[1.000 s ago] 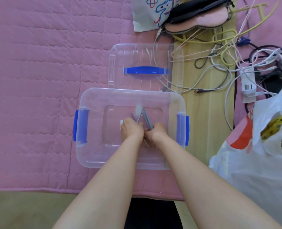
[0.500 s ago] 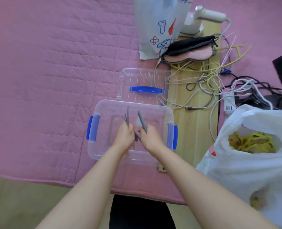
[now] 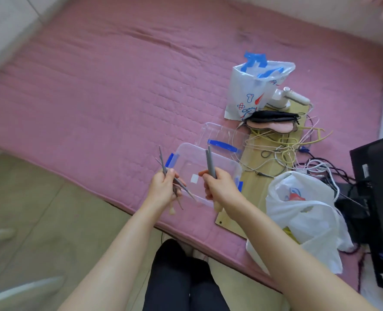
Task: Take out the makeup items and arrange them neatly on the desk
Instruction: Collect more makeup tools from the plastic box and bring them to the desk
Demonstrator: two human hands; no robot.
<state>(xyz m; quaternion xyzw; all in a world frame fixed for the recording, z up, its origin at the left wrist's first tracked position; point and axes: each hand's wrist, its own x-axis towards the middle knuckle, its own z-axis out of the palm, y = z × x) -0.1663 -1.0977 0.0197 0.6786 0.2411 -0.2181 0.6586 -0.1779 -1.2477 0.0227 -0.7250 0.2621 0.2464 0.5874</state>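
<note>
The left hand [image 3: 163, 189] is clenched round a small bundle of thin grey brushes [image 3: 163, 163], their handles sticking up toward 12 o'clock and a pale tuft and more thin stems poking out below the fist. The right hand [image 3: 219, 187] grasps two thicker grey brushes [image 3: 210, 161] side by side, also pointing up, with a pale tip showing under the hand. Both hands are raised above the near edge of a clear box [image 3: 210, 169] with blue clips, the left at its 8 o'clock corner, the right over its 5 o'clock side; whether anything lies in the box cannot be told beyond a small white label on it. The box sits on a pink quilted mat [image 3: 109, 86]. Its clear lid [image 3: 222, 136] with a blue handle lies touching it at 1 o'clock. At 3 o'clock of the box a wooden board [image 3: 253, 187] carries a tangle of cables [image 3: 282, 149], with a pink and black pouch [image 3: 271, 122] and a printed white bag [image 3: 253, 90] further off at 1 o'clock. A white plastic bag [image 3: 302, 209] stands at 4 o'clock, just beside the right forearm, and a black monitor [image 3: 381, 198] is at the right edge.
</note>
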